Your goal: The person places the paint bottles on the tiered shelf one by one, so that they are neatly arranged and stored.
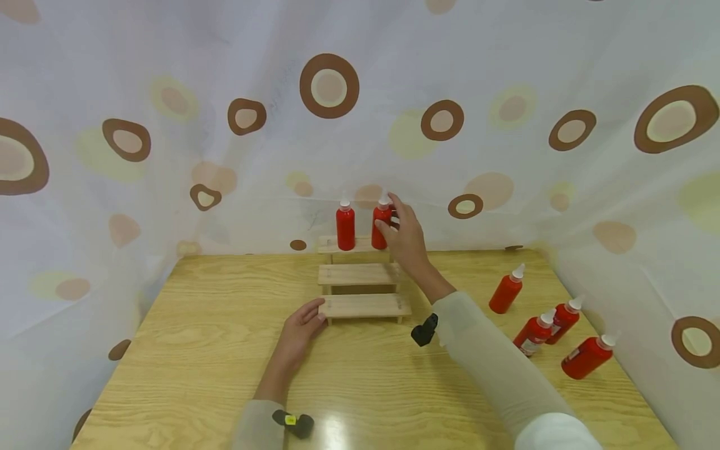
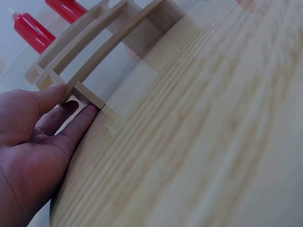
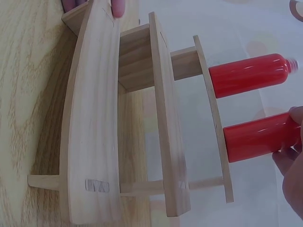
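Note:
A small three-tier wooden stand (image 1: pixel 360 274) stands at the back of the table. On its top step, to the left, a red squeeze bottle (image 1: pixel 345 228) with a white nozzle stands upright. Beside it my right hand (image 1: pixel 408 240) holds a second red bottle (image 3: pixel 258 138) by its upper part, thumb and fingers around it, its base at the top step. My left hand (image 1: pixel 299 328) grips the left end of the lowest step, the thumb (image 2: pixel 52 96) on the board and the other fingers beneath, near the stand's leg.
To the right on the table stand several more red bottles, among them one farther back (image 1: pixel 506 291) and one near the right edge (image 1: pixel 587 356). A patterned curtain (image 1: pixel 360 144) hangs close behind the stand and along both sides of the wooden table (image 1: pixel 214 325).

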{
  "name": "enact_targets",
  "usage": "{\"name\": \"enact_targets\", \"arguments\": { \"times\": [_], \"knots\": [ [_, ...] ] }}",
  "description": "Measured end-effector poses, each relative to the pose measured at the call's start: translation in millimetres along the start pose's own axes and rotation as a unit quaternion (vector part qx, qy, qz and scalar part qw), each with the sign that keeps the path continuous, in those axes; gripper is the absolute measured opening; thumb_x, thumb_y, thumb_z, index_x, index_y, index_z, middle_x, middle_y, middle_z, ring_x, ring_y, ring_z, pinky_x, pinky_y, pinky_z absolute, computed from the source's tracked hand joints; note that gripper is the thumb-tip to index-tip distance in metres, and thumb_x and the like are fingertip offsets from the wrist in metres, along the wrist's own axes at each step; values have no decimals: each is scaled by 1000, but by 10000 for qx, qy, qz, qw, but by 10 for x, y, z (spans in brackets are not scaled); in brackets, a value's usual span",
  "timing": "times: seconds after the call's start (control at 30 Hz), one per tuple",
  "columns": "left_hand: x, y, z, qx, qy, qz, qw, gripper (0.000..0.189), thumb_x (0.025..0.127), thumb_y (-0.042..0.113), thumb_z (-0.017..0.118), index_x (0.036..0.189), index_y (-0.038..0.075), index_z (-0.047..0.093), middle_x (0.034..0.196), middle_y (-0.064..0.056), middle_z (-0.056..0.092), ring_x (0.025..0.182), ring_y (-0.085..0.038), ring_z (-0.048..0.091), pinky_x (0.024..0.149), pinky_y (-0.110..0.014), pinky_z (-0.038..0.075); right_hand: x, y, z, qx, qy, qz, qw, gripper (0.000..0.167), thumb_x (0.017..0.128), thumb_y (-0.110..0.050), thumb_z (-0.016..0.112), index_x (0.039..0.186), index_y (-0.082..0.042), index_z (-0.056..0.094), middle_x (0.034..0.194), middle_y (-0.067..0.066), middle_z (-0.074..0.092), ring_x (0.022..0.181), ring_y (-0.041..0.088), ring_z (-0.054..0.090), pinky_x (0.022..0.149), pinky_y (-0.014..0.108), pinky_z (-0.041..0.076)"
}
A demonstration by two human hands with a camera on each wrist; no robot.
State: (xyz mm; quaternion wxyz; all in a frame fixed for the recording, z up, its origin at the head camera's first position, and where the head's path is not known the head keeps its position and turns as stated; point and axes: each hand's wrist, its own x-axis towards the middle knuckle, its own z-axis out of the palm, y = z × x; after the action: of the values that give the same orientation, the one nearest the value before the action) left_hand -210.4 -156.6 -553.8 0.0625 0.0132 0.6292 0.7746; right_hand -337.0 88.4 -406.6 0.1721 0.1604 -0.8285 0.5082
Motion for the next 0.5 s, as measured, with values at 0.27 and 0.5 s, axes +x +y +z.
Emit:
{"name": "enact_targets", "arguments": {
  "times": [0.27, 0.5],
  "knots": [
    [-6, 7, 11, -23, -19, 21, 10000, 44, 103, 4, 54, 147, 0, 47, 151, -24, 48, 139, -35, 49, 108, -31, 50, -69, -39, -122, 354, 163, 72, 9992, 63, 98, -20, 68, 154, -14, 40, 136, 18, 53, 127, 34, 54, 112, 45, 49],
    [-3, 1, 4, -19, -33, 7, 10000, 44, 103, 4, 54, 147, 1, 47, 152, -22, 47, 139, -34, 48, 109, -31, 50, -359, -68, -402, 688, 453, -51, 9966, 65, 95, -25, 72, 153, -16, 43, 133, 16, 54, 128, 30, 53, 114, 45, 48]
  ]
}}
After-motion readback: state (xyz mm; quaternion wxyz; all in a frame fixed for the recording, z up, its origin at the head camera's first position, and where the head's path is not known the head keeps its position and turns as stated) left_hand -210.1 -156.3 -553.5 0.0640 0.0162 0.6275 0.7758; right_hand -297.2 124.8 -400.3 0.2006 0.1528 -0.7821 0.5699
